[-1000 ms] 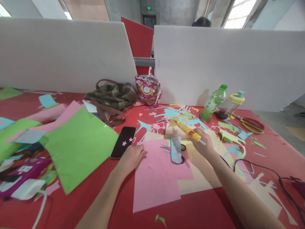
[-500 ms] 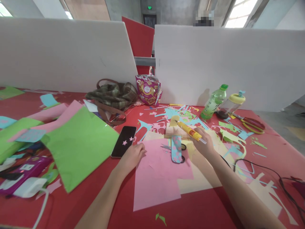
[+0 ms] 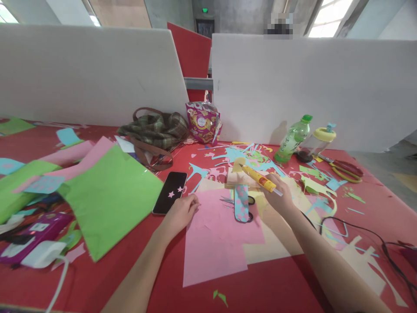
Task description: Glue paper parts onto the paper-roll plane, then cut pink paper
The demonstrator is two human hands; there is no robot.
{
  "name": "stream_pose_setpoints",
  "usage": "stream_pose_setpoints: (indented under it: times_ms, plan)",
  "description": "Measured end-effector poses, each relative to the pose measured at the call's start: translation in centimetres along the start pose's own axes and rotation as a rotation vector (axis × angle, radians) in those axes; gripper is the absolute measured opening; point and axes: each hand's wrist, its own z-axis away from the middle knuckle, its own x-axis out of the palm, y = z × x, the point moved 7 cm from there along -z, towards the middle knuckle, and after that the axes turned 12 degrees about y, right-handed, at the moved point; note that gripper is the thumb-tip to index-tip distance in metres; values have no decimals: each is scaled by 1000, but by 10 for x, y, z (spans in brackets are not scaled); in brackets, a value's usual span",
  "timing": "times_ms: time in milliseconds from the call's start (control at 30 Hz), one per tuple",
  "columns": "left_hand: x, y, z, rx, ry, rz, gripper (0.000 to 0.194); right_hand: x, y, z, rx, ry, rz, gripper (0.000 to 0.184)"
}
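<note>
In my right hand (image 3: 278, 194) is a yellow hot glue gun (image 3: 259, 177), a translucent glue stick poking out of its back end. Its dark nozzle points at a small tan paper piece (image 3: 239, 164) and seems to touch it, though I cannot be sure. My left hand (image 3: 183, 210) rests at the left edge of the pink paper (image 3: 213, 248), fingers curled in, with nothing visible in them. Beside it lies a black phone (image 3: 166, 198) with two pink paper stars on it. Black-handled scissors (image 3: 250, 201) lie partly under a blue strip with pink spots (image 3: 241, 203).
Paper scraps (image 3: 234, 153) cover the far middle. A green sheet (image 3: 114, 200) lies left, near a purple power strip (image 3: 42, 232). Behind stand a plaid bag (image 3: 156, 130), a snack bag (image 3: 203, 124), a green bottle (image 3: 293, 140) and a lidded cup (image 3: 317, 141). Red-handled pliers (image 3: 347, 167) lie right.
Almost nothing differs. The view has shifted very slightly; both hands and the glue gun keep their places.
</note>
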Motion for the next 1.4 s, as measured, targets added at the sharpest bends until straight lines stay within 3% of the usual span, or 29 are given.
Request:
stream_pose_setpoints:
  times_ms: [533, 1133, 1400]
  plan:
    - [-2, 3, 0, -61, 26, 218, 11, -3, -2, 0, 0, 17, 16, 9]
    - [-6, -1, -1, -106, 90, 272, 7, -2, 1, 5, 9, 3, -25, 5]
    - [-5, -4, -2, -136, 114, 287, 16, -6, 0, 21, 18, -15, -69, 14]
